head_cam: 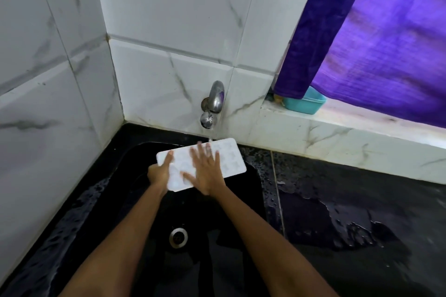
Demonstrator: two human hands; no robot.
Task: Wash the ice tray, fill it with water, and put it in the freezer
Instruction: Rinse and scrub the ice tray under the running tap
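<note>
A white ice tray [231,160] is held over a black sink [135,152], just below a metal tap [213,103] set in the marble-patterned tiled wall [169,19]. A thin stream of water falls from the tap onto the tray's far edge. The tray lies roughly flat with its moulded compartments facing up, its long side running from lower left to upper right.

The left hand [159,172] grips the tray's near left end, its fingers clenched around the edge with the thumb on top. The right hand [206,171] lies flat on the tray's upper face, its fingers spread and released, grasping nothing; it is slightly blurred.

The sink's metal drain [178,237] sits below the forearms. To the right, the dark bench [350,200] is wet with puddles and droplets. A teal plastic tub [306,103] rests on the white ledge [337,128], partly under a purple curtain [386,43].

No brand, label or writing can be read anywhere.
</note>
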